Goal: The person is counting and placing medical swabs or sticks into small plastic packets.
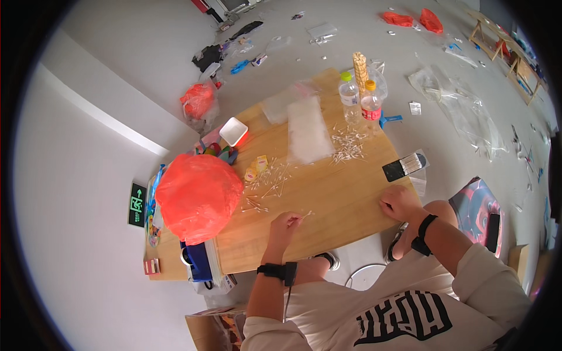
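Between the fingertips of my left hand [285, 228], closed over the near part of the wooden table [345, 193], are thin cotton swabs [306, 214]; how many is hard to tell. My right hand [399, 202] rests with curled fingers at the table's right edge, and what it holds, if anything, is hidden. Just beyond it lies a dark flat case [394, 171] with a row of white-tipped swabs on it. Loose swabs [275, 175] are scattered beside two small yellow packets [256, 168]. Another heap of swabs [349, 145] lies farther back, near the bottles.
A puffed red plastic bag [199, 196] covers the table's left side, near a white-and-red tray [234, 132]. Clear plastic bags [308, 130] lie at the back. Two bottles [349, 99] and a tall tan package [360, 70] stand far right. Plastic litter [456, 108] covers parts of the floor.
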A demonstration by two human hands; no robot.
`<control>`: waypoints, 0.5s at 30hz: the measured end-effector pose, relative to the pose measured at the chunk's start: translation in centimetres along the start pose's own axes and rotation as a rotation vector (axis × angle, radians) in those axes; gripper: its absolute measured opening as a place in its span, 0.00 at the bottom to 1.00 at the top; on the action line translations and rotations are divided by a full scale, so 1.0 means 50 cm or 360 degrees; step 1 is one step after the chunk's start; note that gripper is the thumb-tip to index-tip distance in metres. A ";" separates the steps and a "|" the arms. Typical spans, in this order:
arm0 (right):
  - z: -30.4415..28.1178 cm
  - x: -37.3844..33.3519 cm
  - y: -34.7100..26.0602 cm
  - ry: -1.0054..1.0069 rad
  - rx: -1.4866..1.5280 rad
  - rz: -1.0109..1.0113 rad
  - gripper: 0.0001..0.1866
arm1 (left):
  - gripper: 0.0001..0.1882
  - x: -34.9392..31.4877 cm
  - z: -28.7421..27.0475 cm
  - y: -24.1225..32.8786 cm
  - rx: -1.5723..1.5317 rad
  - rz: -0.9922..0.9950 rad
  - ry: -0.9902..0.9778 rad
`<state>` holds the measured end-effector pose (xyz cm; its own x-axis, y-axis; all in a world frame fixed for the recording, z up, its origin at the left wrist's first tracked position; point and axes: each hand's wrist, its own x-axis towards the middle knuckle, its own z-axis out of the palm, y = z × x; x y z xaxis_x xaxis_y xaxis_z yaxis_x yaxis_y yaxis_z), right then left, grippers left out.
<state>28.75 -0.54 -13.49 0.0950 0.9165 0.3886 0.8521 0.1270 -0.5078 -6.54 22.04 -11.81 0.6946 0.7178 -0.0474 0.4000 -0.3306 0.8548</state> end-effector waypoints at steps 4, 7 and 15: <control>0.004 -0.005 0.011 -0.0016 0.0011 0.0015 0.05 | 0.10 0.015 0.058 0.044 0.0176 0.0101 0.0092; 0.006 -0.005 0.008 -0.0012 0.0001 -0.0003 0.06 | 0.13 0.016 0.071 0.049 0.0334 0.0143 0.0040; 0.005 -0.008 0.012 0.0052 -0.0031 0.0009 0.08 | 0.14 0.101 0.081 0.081 0.0772 0.0385 0.0131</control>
<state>29.11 -0.74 -14.14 0.1163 0.9043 0.4106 0.8611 0.1142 -0.4954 1.02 21.87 -10.67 0.7596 0.6255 0.1780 0.4781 -0.7227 0.4991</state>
